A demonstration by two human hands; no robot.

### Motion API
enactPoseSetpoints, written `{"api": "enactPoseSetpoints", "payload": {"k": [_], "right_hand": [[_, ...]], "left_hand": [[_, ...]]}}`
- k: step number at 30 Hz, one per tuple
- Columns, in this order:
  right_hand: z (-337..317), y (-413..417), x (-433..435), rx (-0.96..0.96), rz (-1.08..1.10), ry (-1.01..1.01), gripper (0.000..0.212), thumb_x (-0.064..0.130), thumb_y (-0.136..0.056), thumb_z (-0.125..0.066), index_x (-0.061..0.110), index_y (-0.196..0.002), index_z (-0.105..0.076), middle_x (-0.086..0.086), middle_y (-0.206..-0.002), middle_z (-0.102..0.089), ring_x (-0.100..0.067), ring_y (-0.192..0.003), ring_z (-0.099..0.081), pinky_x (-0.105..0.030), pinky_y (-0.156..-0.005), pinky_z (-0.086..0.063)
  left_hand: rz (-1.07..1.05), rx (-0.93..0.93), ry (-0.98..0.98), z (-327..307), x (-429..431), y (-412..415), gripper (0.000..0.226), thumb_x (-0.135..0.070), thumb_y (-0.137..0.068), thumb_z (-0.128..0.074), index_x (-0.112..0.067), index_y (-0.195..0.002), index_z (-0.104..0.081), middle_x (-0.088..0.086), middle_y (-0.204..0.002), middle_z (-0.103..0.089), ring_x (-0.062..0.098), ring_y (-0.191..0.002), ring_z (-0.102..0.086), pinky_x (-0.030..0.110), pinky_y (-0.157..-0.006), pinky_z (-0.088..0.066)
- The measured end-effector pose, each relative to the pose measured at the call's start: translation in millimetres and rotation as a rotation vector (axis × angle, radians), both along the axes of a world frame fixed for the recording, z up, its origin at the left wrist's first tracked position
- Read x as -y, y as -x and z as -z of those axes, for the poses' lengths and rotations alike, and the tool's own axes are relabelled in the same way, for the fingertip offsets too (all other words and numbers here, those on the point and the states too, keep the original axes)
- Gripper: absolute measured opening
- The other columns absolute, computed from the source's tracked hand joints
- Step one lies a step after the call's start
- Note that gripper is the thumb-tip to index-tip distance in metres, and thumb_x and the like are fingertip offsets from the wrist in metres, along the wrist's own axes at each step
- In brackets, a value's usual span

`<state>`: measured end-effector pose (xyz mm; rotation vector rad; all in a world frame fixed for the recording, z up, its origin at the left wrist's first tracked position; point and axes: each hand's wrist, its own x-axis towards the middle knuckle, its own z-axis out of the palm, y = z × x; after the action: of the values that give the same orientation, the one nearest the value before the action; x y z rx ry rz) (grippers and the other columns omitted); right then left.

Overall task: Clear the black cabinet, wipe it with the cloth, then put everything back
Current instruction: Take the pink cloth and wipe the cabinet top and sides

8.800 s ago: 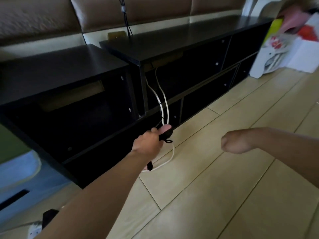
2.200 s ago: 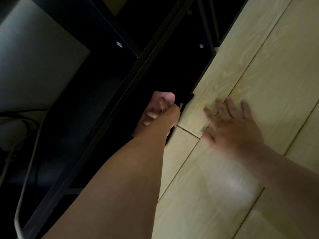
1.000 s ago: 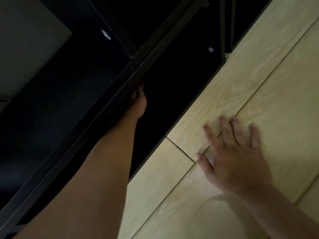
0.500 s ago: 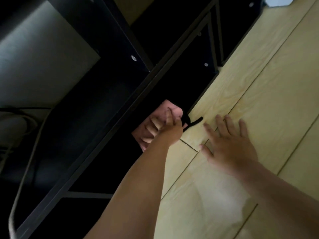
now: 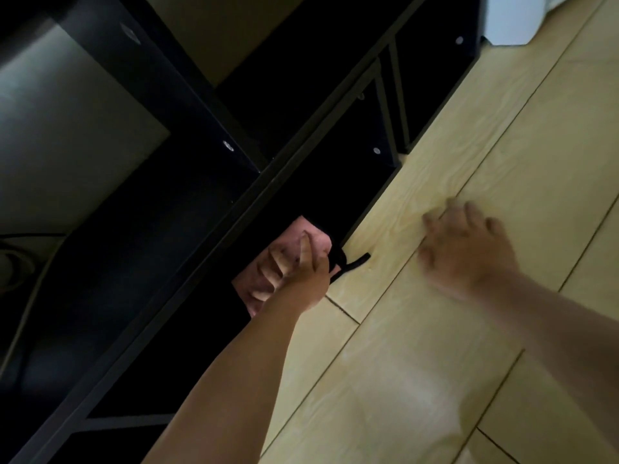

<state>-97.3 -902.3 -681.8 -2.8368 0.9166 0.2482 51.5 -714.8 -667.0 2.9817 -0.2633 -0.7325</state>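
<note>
Wiping is the step in hand, by my read, and you're low down in the cabinet (image 5: 234, 209), its dark shelf lip running from seven o'clock up to one o'clock across the view. Far out at nine o'clock a pale cable (image 5: 35, 293) curves behind the frame. Steer your strokes short of it, since a snagged cord could drag whatever it feeds.

Now the centre: the cloth (image 5: 320, 244), pink and bunched, lies on the bottom shelf just inside the front edge. Your left hand (image 5: 301, 279) is on top of it, fingers (image 5: 305, 249) splayed and fairly straight, pressing down rather than clutching. Good form for this, I'd say: a flat, spread hand puts the whole cloth to work. Push it toward eleven o'clock into the dark back corner, where dust likely gathers and where I can't see the surface at all.

At three o'clock of that hand a black strap (image 5: 355, 262) trails out over the floor (image 5: 418, 380). Whether it's part of the cloth I can't tell, but tuck it under so it doesn't drag grit in.

Over to the right, your right hand (image 5: 469, 252) is blurred, palm down on the boards with fingers extended, gripping nothing. It looks like a brace for your weight. Lean on it as you reach deeper.
</note>
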Motion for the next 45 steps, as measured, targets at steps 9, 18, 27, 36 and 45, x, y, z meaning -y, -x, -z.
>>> {"api": "enactPoseSetpoints", "payload": {"k": [9,18,27,36,45], "right_hand": [[19.3,-8.9,86.3,-0.027,0.044,0.033,0.072,0.066,-0.092,-0.002,0.039,-0.158,0.008,-0.01,-0.168,0.007,-0.036,-0.154,0.005,-0.058,-0.121,-0.004],[20.0,-6.7,88.6,0.02,-0.001,-0.002,0.072,0.061,-0.094,-0.005,0.033,-0.159,0.006,-0.016,-0.168,0.004,-0.041,-0.153,0.007,-0.063,-0.121,0.0],[20.0,-8.4,93.6,0.032,-0.019,-0.024,0.072,0.063,-0.095,-0.009,0.032,-0.16,0.001,-0.018,-0.167,-0.001,-0.044,-0.152,0.001,-0.064,-0.12,-0.003],[22.5,-9.3,94.6,0.015,-0.005,-0.028,0.072,0.065,-0.094,-0.008,0.036,-0.16,0.004,-0.016,-0.168,0.0,-0.04,-0.154,0.002,-0.062,-0.121,-0.002],[17.7,-9.8,94.6,0.015,-0.014,-0.037,0.073,0.064,-0.095,-0.009,0.035,-0.16,0.005,-0.017,-0.168,0.0,-0.04,-0.154,0.002,-0.062,-0.121,-0.001]], "left_hand": [[-0.01,0.021,-0.015,11.2,-0.1,-9.5,0.062,-0.069,-0.099,-0.018,-0.06,-0.14,0.028,0.006,-0.162,0.031,0.041,-0.148,0.025,0.076,-0.111,0.001],[0.221,0.107,0.063,26.7,-14.6,-19.9,0.08,-0.079,-0.091,-0.011,-0.041,-0.158,0.011,-0.011,-0.166,0.019,0.017,-0.152,0.022,0.046,-0.12,0.019],[0.103,-0.008,-0.121,28.7,-13.1,-24.7,0.085,-0.09,-0.075,-0.009,-0.057,-0.145,0.027,-0.005,-0.165,0.027,0.041,-0.148,0.028,0.075,-0.109,0.008],[-0.127,0.025,-0.035,11.3,41.0,-16.8,0.07,-0.072,-0.096,-0.019,-0.054,-0.146,0.026,0.013,-0.162,0.029,0.044,-0.147,0.024,0.076,-0.111,0.001],[-0.18,-0.007,-0.003,11.5,92.4,-21.0,0.073,-0.077,-0.094,-0.018,-0.053,-0.146,0.027,0.013,-0.16,0.035,0.048,-0.144,0.031,0.08,-0.106,0.006]]}}
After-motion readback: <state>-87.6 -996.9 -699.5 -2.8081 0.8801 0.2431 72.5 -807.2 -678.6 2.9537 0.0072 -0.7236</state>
